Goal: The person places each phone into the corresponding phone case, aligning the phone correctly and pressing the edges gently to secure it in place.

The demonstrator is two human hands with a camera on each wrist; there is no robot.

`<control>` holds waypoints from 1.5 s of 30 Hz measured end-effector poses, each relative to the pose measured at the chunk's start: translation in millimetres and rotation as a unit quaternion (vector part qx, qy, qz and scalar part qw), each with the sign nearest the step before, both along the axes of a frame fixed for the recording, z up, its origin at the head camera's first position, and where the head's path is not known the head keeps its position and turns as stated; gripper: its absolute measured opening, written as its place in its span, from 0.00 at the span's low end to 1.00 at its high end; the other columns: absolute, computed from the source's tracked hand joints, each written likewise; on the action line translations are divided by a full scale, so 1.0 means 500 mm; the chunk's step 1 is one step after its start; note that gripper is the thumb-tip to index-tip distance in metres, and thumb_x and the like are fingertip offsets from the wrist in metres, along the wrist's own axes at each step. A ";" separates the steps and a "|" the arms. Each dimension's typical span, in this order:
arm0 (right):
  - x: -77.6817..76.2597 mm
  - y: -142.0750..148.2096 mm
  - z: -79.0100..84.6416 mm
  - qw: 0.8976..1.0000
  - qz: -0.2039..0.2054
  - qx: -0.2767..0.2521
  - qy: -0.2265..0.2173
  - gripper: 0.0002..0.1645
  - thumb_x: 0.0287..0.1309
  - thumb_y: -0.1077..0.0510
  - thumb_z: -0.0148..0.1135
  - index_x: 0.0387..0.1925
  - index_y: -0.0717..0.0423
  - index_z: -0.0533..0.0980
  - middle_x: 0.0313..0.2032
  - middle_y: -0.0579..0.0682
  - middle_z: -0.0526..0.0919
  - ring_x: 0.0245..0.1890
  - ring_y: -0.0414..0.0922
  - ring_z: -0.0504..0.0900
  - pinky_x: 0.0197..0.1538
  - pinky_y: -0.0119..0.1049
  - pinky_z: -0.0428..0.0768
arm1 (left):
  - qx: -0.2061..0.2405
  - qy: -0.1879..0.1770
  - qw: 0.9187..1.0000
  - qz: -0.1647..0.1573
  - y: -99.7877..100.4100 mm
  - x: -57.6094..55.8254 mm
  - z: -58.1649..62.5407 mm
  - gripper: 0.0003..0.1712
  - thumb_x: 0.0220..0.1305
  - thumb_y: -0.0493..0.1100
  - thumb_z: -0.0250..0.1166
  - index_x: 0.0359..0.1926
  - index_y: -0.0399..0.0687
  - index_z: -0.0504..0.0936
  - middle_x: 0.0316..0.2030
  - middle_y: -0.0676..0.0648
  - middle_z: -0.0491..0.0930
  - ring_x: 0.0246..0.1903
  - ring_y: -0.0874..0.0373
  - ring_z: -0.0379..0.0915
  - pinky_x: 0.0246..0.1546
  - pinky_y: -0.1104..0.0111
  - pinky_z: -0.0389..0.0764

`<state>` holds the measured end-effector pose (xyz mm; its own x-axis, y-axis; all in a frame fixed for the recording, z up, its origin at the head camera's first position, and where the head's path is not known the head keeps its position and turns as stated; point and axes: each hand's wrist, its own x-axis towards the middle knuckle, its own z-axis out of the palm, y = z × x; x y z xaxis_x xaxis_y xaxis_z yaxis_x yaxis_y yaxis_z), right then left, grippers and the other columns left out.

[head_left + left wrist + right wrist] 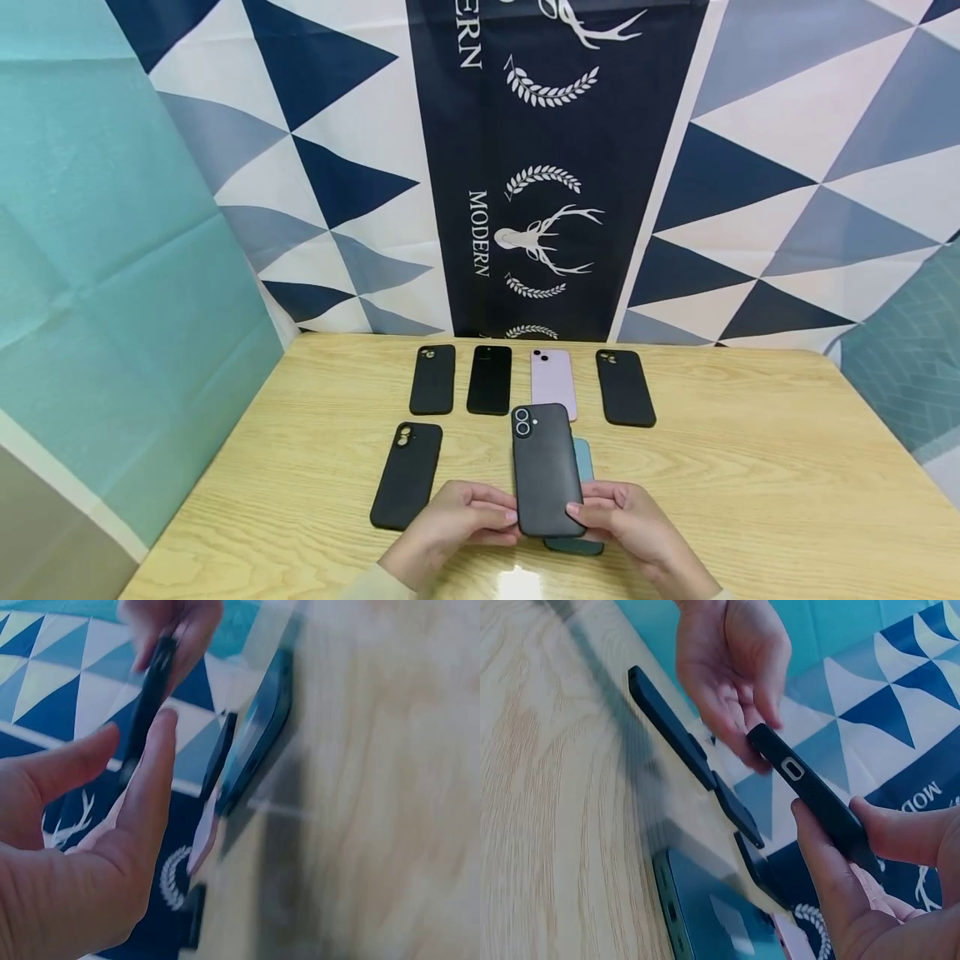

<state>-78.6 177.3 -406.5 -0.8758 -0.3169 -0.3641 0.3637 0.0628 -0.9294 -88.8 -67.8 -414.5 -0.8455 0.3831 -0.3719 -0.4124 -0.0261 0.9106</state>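
Right hand (628,527) pinches the cased phone (546,471), left hand (463,522) loose, maybe touching; looks stiff, slickish, so grip its long edges.

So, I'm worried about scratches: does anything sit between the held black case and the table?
Yes: the blue phone lies on the table below the black case, which partly hides it in the head view.

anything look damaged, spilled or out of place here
Nothing stands out: no spill or damage shows. The pink phone lies flat on the table. The blue phone is partly hidden from the head view behind the black case in the right hand.
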 end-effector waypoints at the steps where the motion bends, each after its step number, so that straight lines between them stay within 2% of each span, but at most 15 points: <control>1: 0.000 0.006 -0.001 1.000 -0.002 0.004 -0.001 0.31 0.60 0.62 0.64 0.58 0.81 0.67 0.35 0.42 0.89 0.34 0.33 0.87 0.40 0.28 0.86 | 0.000 0.004 1.000 -0.007 -0.011 -0.005 0.004 0.16 0.60 0.28 0.65 0.49 0.22 0.79 0.36 0.36 0.88 0.32 0.59 0.86 0.42 0.63 0.87; 3: 0.001 0.020 -0.002 1.000 -0.010 0.016 -0.007 0.33 0.60 0.61 0.64 0.59 0.81 0.67 0.35 0.41 0.89 0.34 0.32 0.86 0.40 0.28 0.86 | -0.008 0.017 1.000 -0.014 -0.035 -0.016 0.014 0.18 0.61 0.30 0.65 0.50 0.22 0.78 0.39 0.33 0.87 0.35 0.57 0.87 0.44 0.62 0.87; 6: 0.003 0.045 -0.004 0.998 -0.035 0.050 -0.018 0.36 0.59 0.60 0.65 0.60 0.81 0.65 0.37 0.42 0.88 0.34 0.31 0.85 0.40 0.28 0.85 | -0.043 0.048 0.998 -0.018 -0.074 -0.033 0.032 0.22 0.62 0.33 0.66 0.54 0.21 0.75 0.44 0.31 0.85 0.39 0.55 0.87 0.48 0.61 0.86; 8: 0.005 0.063 -0.004 0.995 -0.058 0.077 -0.033 0.39 0.59 0.59 0.66 0.62 0.81 0.63 0.40 0.45 0.88 0.35 0.31 0.84 0.40 0.29 0.85 | -0.089 0.070 0.993 -0.023 -0.097 -0.042 0.041 0.25 0.62 0.36 0.66 0.55 0.22 0.74 0.45 0.32 0.85 0.41 0.55 0.86 0.49 0.60 0.86; 10: 0.006 0.082 -0.006 0.991 -0.077 0.102 -0.041 0.41 0.60 0.58 0.66 0.63 0.82 0.61 0.43 0.48 0.88 0.36 0.32 0.84 0.39 0.29 0.85 | -0.149 0.092 0.984 -0.022 -0.114 -0.046 0.047 0.26 0.62 0.39 0.66 0.56 0.24 0.74 0.45 0.35 0.85 0.43 0.55 0.85 0.49 0.61 0.85; 13: 0.008 0.108 -0.007 0.986 -0.094 0.125 -0.050 0.41 0.60 0.58 0.66 0.64 0.82 0.60 0.43 0.48 0.88 0.36 0.32 0.84 0.39 0.29 0.85 | -0.244 0.118 0.963 0.002 -0.129 -0.047 0.050 0.27 0.61 0.42 0.68 0.56 0.28 0.76 0.46 0.39 0.85 0.44 0.52 0.84 0.48 0.60 0.84; 18: 0.009 0.143 -0.008 0.982 -0.110 0.142 -0.056 0.41 0.61 0.57 0.65 0.64 0.82 0.60 0.40 0.44 0.88 0.35 0.32 0.84 0.40 0.30 0.85 | -0.363 0.158 0.917 0.050 -0.139 -0.044 0.044 0.30 0.59 0.44 0.70 0.58 0.28 0.75 0.52 0.33 0.81 0.51 0.42 0.80 0.48 0.56 0.84; 23: 0.010 0.169 -0.014 0.977 -0.111 0.175 -0.053 0.43 0.61 0.55 0.66 0.64 0.82 0.60 0.42 0.47 0.88 0.36 0.31 0.84 0.40 0.31 0.85 | -0.441 0.200 0.873 0.065 -0.144 -0.040 0.038 0.41 0.55 0.48 0.74 0.61 0.24 0.70 0.55 0.27 0.77 0.52 0.36 0.78 0.49 0.51 0.83; 26: 0.013 0.179 -0.018 0.973 -0.104 0.201 -0.047 0.42 0.60 0.54 0.66 0.63 0.82 0.62 0.44 0.51 0.88 0.37 0.31 0.84 0.40 0.31 0.85 | -0.470 0.205 0.856 0.069 -0.145 -0.039 0.035 0.45 0.53 0.49 0.75 0.61 0.21 0.68 0.54 0.24 0.77 0.50 0.34 0.78 0.48 0.50 0.82; 30: 0.017 0.188 -0.020 0.971 -0.087 0.221 -0.037 0.39 0.60 0.55 0.67 0.59 0.82 0.66 0.42 0.52 0.89 0.36 0.31 0.83 0.40 0.31 0.86 | -0.491 0.202 0.844 0.074 -0.144 -0.039 0.027 0.46 0.51 0.48 0.76 0.60 0.18 0.68 0.51 0.23 0.77 0.46 0.35 0.79 0.44 0.50 0.82; 34: 0.016 0.193 -0.020 0.970 -0.073 0.228 -0.032 0.39 0.59 0.56 0.67 0.58 0.85 0.65 0.42 0.57 0.89 0.36 0.33 0.84 0.39 0.32 0.86 | -0.503 0.213 0.833 0.086 -0.143 -0.040 0.021 0.42 0.51 0.45 0.76 0.57 0.18 0.70 0.47 0.26 0.79 0.43 0.38 0.79 0.41 0.51 0.83; 39: 0.011 0.197 -0.026 0.964 -0.074 0.250 -0.057 0.42 0.59 0.55 0.68 0.60 0.85 0.63 0.49 0.68 0.84 0.39 0.39 0.85 0.43 0.37 0.87 | -0.532 0.226 0.811 0.096 -0.143 -0.039 0.016 0.41 0.44 0.41 0.80 0.52 0.16 0.73 0.43 0.27 0.79 0.43 0.37 0.79 0.44 0.51 0.84; 45: 0.008 0.196 -0.029 0.955 -0.082 0.278 -0.061 0.41 0.56 0.55 0.70 0.59 0.84 0.65 0.48 0.69 0.84 0.40 0.42 0.86 0.41 0.38 0.87 | -0.543 0.222 0.803 0.106 -0.143 -0.032 0.011 0.34 0.39 0.39 0.82 0.42 0.20 0.76 0.31 0.34 0.78 0.31 0.48 0.75 0.34 0.57 0.82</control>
